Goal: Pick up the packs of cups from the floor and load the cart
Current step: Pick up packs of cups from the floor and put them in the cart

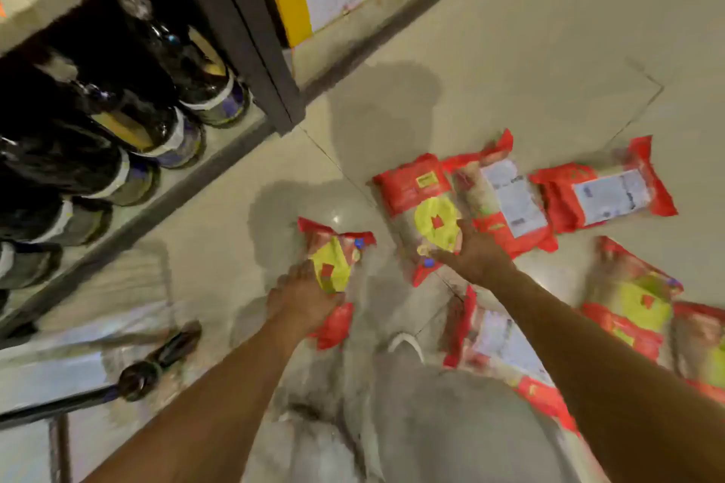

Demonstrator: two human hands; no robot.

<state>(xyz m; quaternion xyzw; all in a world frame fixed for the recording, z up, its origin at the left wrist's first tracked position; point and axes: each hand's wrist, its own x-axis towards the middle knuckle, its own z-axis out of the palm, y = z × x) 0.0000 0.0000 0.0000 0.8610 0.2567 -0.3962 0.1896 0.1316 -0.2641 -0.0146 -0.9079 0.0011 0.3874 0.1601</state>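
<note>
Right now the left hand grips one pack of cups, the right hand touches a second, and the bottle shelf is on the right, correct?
No: the bottle shelf stands on the left, as the head view shows. The left hand does grip one pack of cups and the right hand touches a second pack.

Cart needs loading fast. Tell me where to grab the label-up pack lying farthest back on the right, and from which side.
Take the label-up pack around its middle, coming down from above, fingers across its short width. It lies flat on the floor, long and soft, both long sides free; the crimped red ends would likely slip.
</note>
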